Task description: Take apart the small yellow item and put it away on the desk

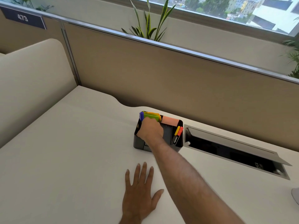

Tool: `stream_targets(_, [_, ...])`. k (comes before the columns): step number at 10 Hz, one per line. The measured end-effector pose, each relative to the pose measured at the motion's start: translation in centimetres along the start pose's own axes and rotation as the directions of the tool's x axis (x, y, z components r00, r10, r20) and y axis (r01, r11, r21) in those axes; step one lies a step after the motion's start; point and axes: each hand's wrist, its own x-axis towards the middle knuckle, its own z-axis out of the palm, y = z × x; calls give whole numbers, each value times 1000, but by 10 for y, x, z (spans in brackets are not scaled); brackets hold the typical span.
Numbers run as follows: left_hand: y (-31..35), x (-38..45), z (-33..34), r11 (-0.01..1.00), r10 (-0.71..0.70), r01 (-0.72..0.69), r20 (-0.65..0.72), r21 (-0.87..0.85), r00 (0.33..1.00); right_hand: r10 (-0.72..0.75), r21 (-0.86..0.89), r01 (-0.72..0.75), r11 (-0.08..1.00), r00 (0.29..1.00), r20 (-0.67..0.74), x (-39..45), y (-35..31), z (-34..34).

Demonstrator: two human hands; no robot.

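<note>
A black desk organizer (138,144) stands on the white desk (72,151) near the back edge. My right hand (151,129) reaches down into its left compartment with the fingers curled and hidden inside. Just beyond the knuckles stick up a green piece (151,117), a yellow-orange piece (155,114) and a blue piece (141,115). Whether the hand grips any of them is hidden. My left hand (139,191) lies flat on the desk in front, fingers spread, holding nothing.
The organizer also holds a pink sticky-note pad (169,120) and yellow and red markers (177,133). An open cable hatch (226,151) with a raised metal lid lies to its right. A beige partition (161,78) backs the desk. A grey stand base (296,194) sits at the right edge.
</note>
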Motion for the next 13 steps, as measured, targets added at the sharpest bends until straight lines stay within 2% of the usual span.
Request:
stream_targets(4, [0,0,1,999,-23,22,33,49,999,-78,-97,81,992,997,28,-2,1,0])
stream_targets(6, [-1,0,6,998,-20,19,16,66,1000,-109,-74,111,991,994,29,-5,2,1])
stream_targets(9, [-1,1,9,996,-28,29,-9,87,1000,-78,-1,78,997,996,37,-7,2,0])
stream_targets(11, [0,1,10,997,0,4,-48,75,999,-44,94,45,995,999,-6,-15,6,-7])
stream_targets(12, [0,3,11,1000,-3,4,-91,20,996,-33,227,44,973,998,-55,-27,16,-12])
stream_targets(13, [-2,3,16,999,-13,17,-115,36,993,-29,394,57,917,997,-78,-41,30,-15])
